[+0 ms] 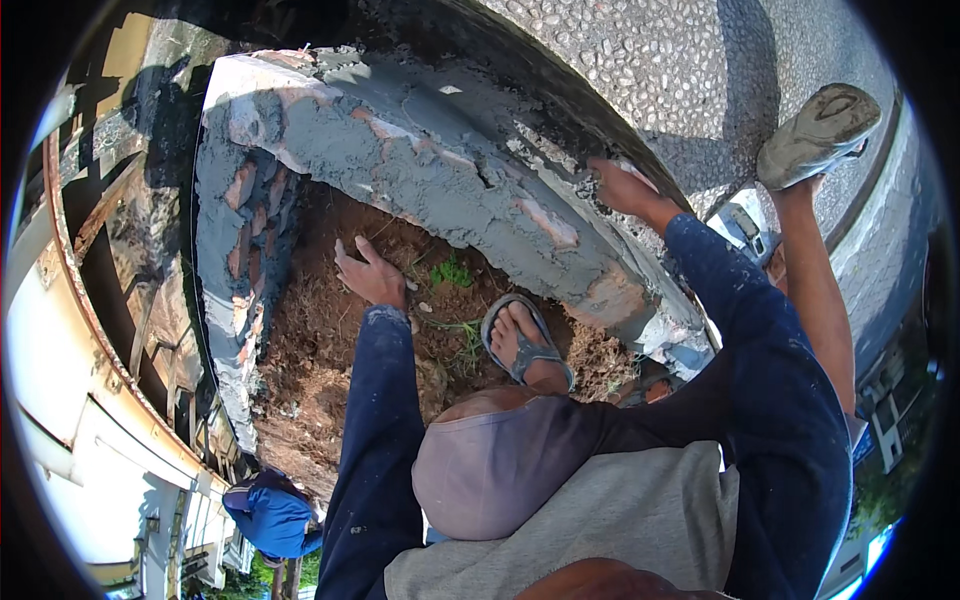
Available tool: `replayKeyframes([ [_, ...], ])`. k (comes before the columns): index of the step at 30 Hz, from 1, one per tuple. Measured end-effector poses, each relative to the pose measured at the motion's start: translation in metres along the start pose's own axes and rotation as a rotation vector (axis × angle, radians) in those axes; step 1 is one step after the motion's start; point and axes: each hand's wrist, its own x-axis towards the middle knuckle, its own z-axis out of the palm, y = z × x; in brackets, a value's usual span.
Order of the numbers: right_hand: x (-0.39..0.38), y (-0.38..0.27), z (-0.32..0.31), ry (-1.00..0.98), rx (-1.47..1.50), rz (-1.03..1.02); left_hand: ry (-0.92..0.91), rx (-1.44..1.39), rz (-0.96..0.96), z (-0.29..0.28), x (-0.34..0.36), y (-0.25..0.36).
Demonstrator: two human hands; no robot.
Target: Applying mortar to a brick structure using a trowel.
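Observation:
A low wall (420, 150) of red brick, smeared with wet grey mortar, curves across the middle. My left hand (372, 276) hovers inside it above brown soil, fingers apart and holding nothing. On the wall's outer side, my right hand (632, 192) is against the mortared face. Its fingers are bent in, and whatever they may hold is hidden. A second wall section (240, 260), with brick edges showing through mortar, stands left of my left hand. My sandaled foot (520, 340) rests on the soil between my arms.
Pebbled paving (640, 60) lies beyond the wall. At right is a mortar-stained sandal (820, 135) on a foot. A white object (742, 225) sits beside that leg. A person in blue (272, 515) is at lower left, near a rusty-edged structure (110, 370). Small green weeds (452, 271) grow in the soil.

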Motion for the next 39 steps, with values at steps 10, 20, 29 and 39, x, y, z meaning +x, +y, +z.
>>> replayKeyframes([
  [10, -0.04, -0.078, -0.027, -0.001, -0.257, -0.268, 0.006, 0.035, -0.016, -0.005, 0.005, -0.014],
  [20, 0.103, 0.029, 0.043, 0.232, -0.293, 0.049, 0.007, -0.001, 0.015, 0.006, 0.002, -0.004],
  [29, 0.102, 0.005, 0.019, -0.334, -0.098, 0.112, -0.022, 0.022, -0.017, 0.007, -0.002, -0.002],
  [39, -0.016, -0.073, -0.033, -0.225, -0.24, -0.1, -0.024, 0.025, -0.033, -0.006, 0.001, -0.005],
])
